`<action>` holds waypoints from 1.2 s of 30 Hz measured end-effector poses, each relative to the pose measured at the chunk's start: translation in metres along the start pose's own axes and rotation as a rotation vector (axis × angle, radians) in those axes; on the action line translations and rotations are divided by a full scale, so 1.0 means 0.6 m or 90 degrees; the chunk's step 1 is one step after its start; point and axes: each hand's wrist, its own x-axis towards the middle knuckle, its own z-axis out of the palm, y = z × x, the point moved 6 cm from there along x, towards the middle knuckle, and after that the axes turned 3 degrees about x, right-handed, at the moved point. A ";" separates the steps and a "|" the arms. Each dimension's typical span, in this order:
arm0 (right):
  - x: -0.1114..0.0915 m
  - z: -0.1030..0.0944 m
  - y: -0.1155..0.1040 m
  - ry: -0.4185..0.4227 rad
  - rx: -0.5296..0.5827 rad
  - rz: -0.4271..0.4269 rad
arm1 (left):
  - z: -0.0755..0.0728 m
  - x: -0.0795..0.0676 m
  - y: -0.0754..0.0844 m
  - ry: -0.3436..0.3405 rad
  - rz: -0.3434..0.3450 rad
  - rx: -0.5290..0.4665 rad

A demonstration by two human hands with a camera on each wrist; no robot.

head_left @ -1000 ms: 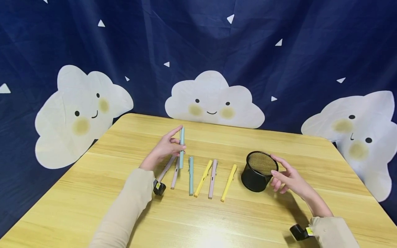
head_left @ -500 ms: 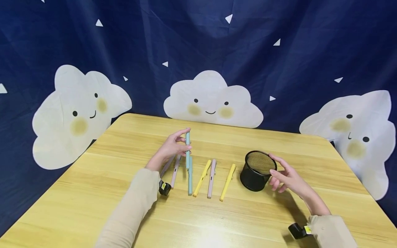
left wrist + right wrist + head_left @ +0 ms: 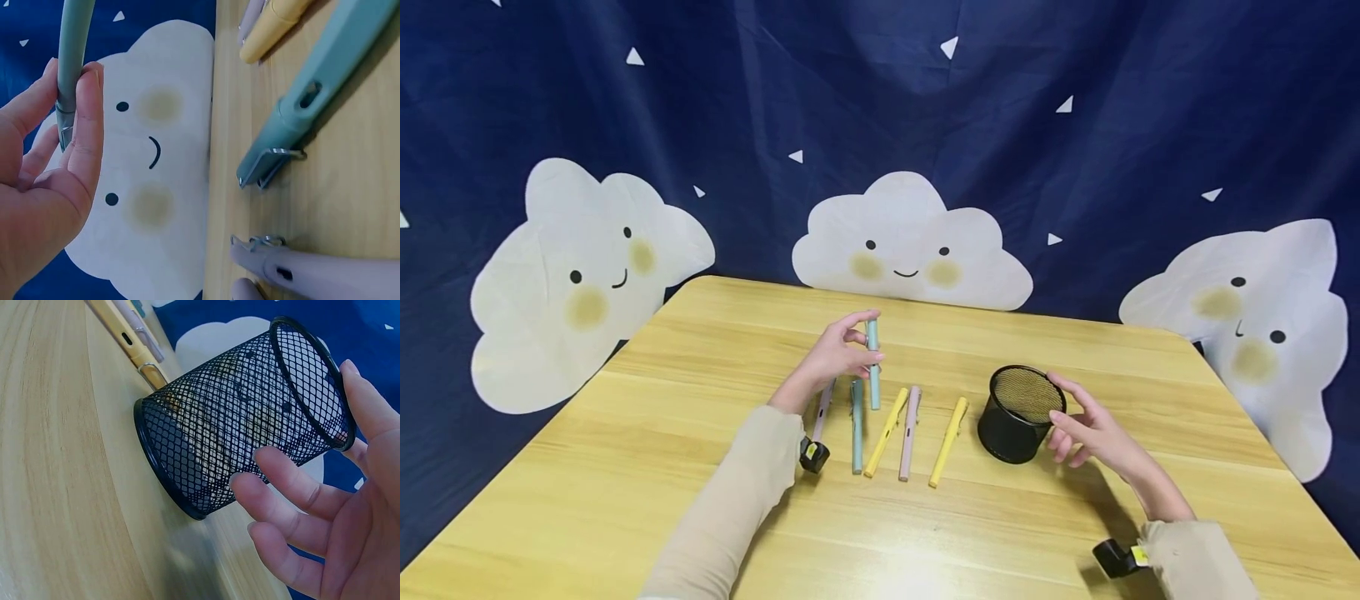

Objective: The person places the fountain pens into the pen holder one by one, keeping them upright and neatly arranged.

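Note:
My left hand (image 3: 842, 350) pinches a teal pen (image 3: 874, 387) upright between thumb and fingers, raised over the row of pens. The left wrist view shows the held pen (image 3: 74, 56) with its clip end down among the fingers. Below it on the table lies a second teal pen (image 3: 857, 429), beside a lilac pen (image 3: 824, 410) partly covered by my wrist. At the right, a black mesh pen holder (image 3: 1009, 433) stands upright. My right hand (image 3: 1093, 429) holds its rim with thumb and index finger; the other fingers curl loosely beside the mesh wall (image 3: 212, 425).
Between the teal pen and the holder lie a yellow pen (image 3: 886, 433), another lilac pen (image 3: 910, 433) and a second yellow pen (image 3: 949, 442). All rest on a wooden table (image 3: 962, 542). A dark blue cloud-print curtain (image 3: 880, 100) hangs behind its far edge.
My left hand has carried the upright teal pen to the right, from above the lilac pens to just past the lying teal pen. My right hand and the pen holder have stayed in place.

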 end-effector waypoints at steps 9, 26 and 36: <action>0.002 0.002 -0.003 -0.007 0.005 -0.013 | 0.017 0.009 0.013 -0.008 0.030 0.017; 0.002 0.006 -0.003 -0.019 0.015 -0.017 | 0.052 0.024 0.032 0.014 0.045 0.016; 0.000 0.003 0.002 -0.010 0.010 -0.007 | 0.085 0.038 0.038 -0.005 0.060 -0.004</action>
